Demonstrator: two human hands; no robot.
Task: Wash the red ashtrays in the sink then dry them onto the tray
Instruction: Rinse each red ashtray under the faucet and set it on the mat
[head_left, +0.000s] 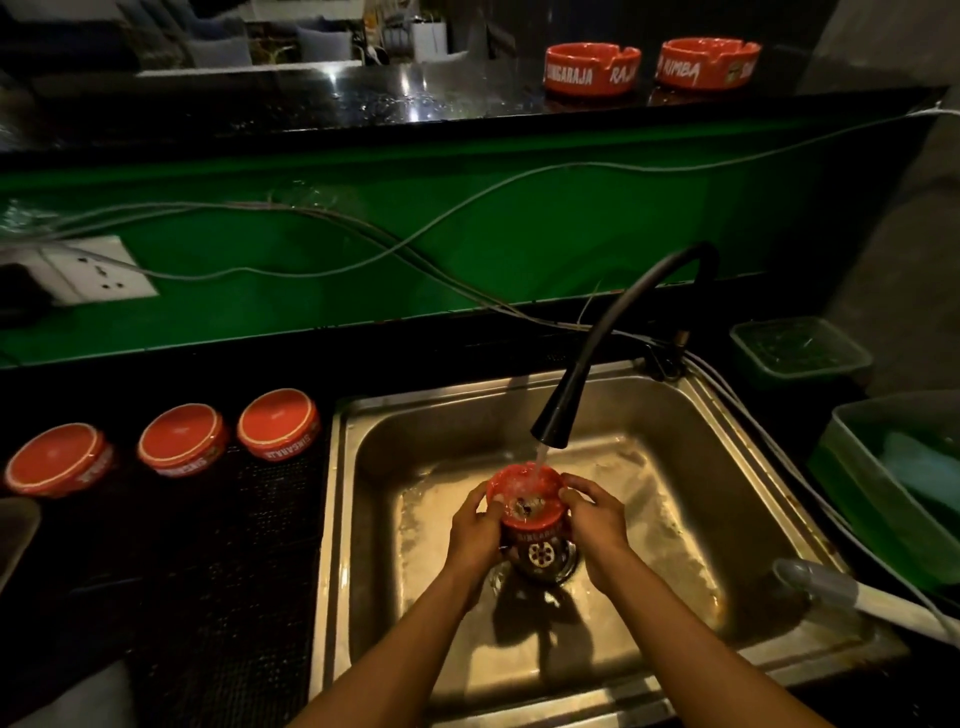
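Note:
A red ashtray (530, 512) is held over the drain of the steel sink (675, 415), under water running from the black faucet (558, 415). My left hand (475, 530) grips its left side and my right hand (595, 519) grips its right side, thumbs on the rim. Three red ashtrays lie upside down on the dark mat (218, 545) left of the sink: one (57, 460), another (182, 439) and a third (278, 423). Two more red ashtrays (592, 67) (709, 62) stand upright on the upper black counter.
Grey cables (415, 249) run across the green wall behind the sink, past a white wall socket (98, 270). A clear lidded box (800, 351) and a green tub (893, 488) sit right of the sink. A grey-and-white handle (852, 597) lies on the sink's right rim.

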